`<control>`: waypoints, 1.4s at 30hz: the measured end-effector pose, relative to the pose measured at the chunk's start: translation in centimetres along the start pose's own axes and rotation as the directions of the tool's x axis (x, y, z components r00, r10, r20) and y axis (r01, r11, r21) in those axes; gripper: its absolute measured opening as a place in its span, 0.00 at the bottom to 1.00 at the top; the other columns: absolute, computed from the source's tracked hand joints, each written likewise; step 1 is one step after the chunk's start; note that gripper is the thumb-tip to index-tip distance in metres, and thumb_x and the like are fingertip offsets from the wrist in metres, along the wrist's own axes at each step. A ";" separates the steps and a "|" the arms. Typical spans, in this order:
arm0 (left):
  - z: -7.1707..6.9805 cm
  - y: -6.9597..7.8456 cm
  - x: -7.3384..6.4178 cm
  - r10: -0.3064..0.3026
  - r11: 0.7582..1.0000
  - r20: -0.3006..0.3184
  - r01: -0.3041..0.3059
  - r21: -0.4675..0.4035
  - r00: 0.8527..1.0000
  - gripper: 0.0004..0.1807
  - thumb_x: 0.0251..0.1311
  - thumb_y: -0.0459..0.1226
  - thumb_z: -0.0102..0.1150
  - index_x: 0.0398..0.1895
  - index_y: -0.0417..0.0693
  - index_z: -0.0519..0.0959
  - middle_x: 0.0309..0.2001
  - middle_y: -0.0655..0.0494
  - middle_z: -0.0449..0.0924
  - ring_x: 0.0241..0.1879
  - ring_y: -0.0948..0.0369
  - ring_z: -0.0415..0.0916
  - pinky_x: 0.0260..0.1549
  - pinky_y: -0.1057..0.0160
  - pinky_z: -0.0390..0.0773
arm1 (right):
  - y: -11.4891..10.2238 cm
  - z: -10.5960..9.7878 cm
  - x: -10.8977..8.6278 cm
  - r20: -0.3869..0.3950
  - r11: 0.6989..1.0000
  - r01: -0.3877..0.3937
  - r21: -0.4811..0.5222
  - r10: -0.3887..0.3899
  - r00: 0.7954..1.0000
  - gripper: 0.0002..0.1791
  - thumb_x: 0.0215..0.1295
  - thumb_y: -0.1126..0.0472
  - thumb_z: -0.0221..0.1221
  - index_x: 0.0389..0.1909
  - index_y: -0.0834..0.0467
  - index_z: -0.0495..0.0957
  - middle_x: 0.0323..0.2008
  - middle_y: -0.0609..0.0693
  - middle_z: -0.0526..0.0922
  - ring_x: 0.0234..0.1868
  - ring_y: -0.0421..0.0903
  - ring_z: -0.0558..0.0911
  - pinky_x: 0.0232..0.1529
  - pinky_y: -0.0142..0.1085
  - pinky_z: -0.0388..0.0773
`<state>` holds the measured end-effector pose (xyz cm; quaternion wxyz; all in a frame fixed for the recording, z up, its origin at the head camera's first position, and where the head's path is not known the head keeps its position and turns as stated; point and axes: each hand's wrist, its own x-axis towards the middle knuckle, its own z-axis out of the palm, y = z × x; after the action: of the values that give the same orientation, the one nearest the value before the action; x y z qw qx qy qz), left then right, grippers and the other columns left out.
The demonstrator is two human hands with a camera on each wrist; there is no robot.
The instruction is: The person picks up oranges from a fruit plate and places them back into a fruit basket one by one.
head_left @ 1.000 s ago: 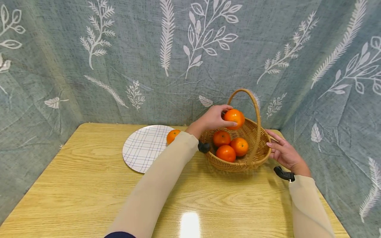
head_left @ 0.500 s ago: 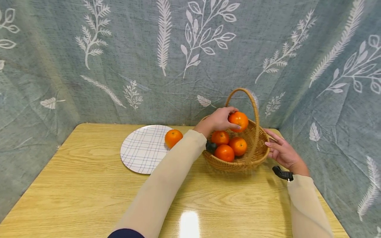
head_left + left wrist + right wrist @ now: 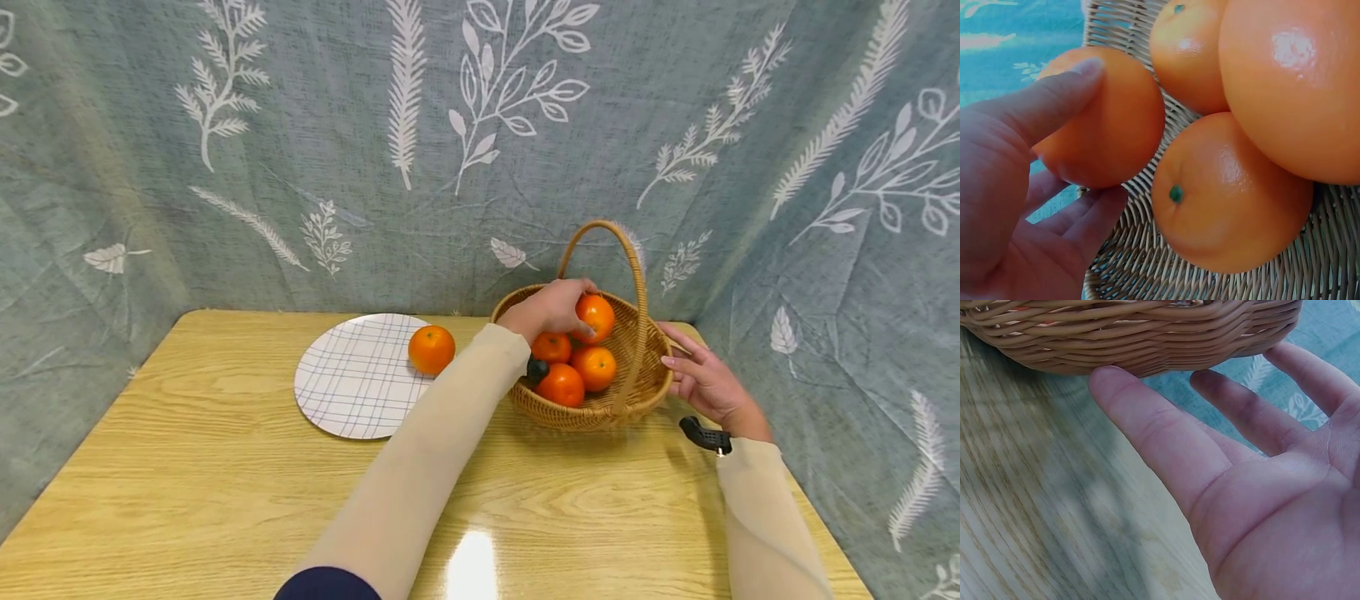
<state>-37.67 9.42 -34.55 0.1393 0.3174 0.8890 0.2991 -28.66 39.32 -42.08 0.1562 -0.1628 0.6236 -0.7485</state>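
Observation:
In the head view my left hand [image 3: 551,307] holds an orange [image 3: 597,317] low inside a wicker basket [image 3: 573,421] with a tall arched handle. Seen from the left wrist, the thumb lies over the top of this orange [image 3: 1119,131] and the other fingers are beneath and behind it. Three more oranges sit in the basket; a near one [image 3: 1229,200] shows its green stem end. At the basket's right side, my right hand [image 3: 712,385] touches the wall with nearly straight fingers. From the right wrist, its fingertips [image 3: 1110,378] meet the woven side.
Left of the basket, a round white checked plate [image 3: 348,383] lies on the wooden table [image 3: 187,467], with one orange [image 3: 432,350] at its right edge. My left forearm crosses in front of the plate. A patterned grey-green cloth [image 3: 420,225] hangs behind and at the sides.
My left hand has lowered the orange deeper into the basket, first shifting right, then slightly back left. The right hand stays at the basket's side. The whole view has drifted slightly.

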 end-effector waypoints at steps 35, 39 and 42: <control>0.2 0.6 0.2 -0.081 0.966 0.070 0.061 0.252 0.994 0.35 0.74 0.43 0.58 0.79 0.42 0.60 0.74 0.47 0.68 0.70 0.53 0.71 0.65 0.58 0.74 | 0.2 -0.1 0.2 -0.002 1.000 0.011 0.017 -0.011 1.000 0.37 0.80 0.71 0.44 0.84 0.54 0.44 0.66 0.49 0.74 0.55 0.49 0.87 0.50 0.43 0.87; -0.9 0.9 -0.8 -0.088 0.982 0.059 0.077 0.170 0.994 0.34 0.74 0.42 0.58 0.78 0.43 0.62 0.74 0.46 0.68 0.70 0.52 0.69 0.65 0.55 0.74 | 0.2 -0.2 0.1 0.005 1.000 0.012 0.021 -0.012 1.000 0.36 0.80 0.71 0.44 0.84 0.53 0.46 0.67 0.50 0.74 0.56 0.50 0.87 0.51 0.44 0.87; -1.7 0.8 -1.4 -0.079 0.986 0.043 0.071 0.151 0.996 0.33 0.73 0.42 0.59 0.77 0.42 0.64 0.73 0.46 0.69 0.71 0.51 0.68 0.69 0.55 0.72 | 0.1 -0.1 0.1 0.012 1.000 0.009 0.019 -0.010 1.000 0.36 0.81 0.71 0.44 0.84 0.54 0.43 0.66 0.49 0.74 0.56 0.50 0.86 0.51 0.43 0.87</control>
<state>-36.97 8.24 -32.61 0.1480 0.3004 0.9166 0.2184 -28.78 39.31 -42.20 0.1580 -0.1688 0.6147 -0.7541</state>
